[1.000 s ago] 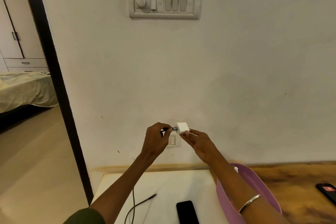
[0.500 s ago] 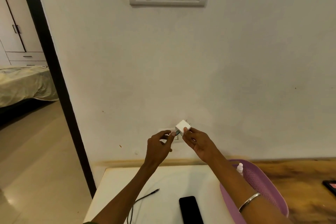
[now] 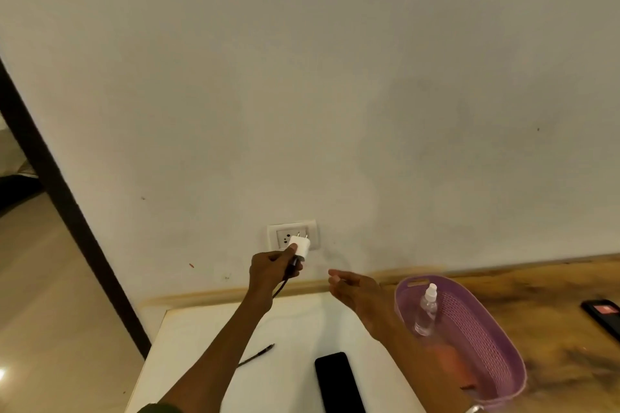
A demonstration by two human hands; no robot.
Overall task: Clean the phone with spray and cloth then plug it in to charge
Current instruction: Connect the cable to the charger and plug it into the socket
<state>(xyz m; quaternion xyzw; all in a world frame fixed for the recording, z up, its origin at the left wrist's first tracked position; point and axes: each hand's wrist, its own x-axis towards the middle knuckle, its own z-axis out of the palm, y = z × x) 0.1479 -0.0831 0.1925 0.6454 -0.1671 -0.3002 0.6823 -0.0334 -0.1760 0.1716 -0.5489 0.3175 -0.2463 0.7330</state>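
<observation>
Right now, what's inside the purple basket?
In the purple basket a clear spray bottle with a white nozzle leans against the left wall. Something orange lies on the bottom beside it. The right forearm covers the near end, so anything there is hidden.

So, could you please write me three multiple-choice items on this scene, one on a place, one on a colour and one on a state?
1. Where is the spray bottle?
A. in the basket
B. on the white table
C. in the right hand

2. What colour is the basket?
A. green
B. purple
C. white

3. What state is the charger in?
A. fully in the socket
B. lying on the table
C. held by the left hand, prongs showing

Answers:
1 A, the bottle stands inside the basket's wall.
2 B, its mesh wall is purple.
3 C, the fingers grip it in front of the socket, with its cable hanging.
</observation>
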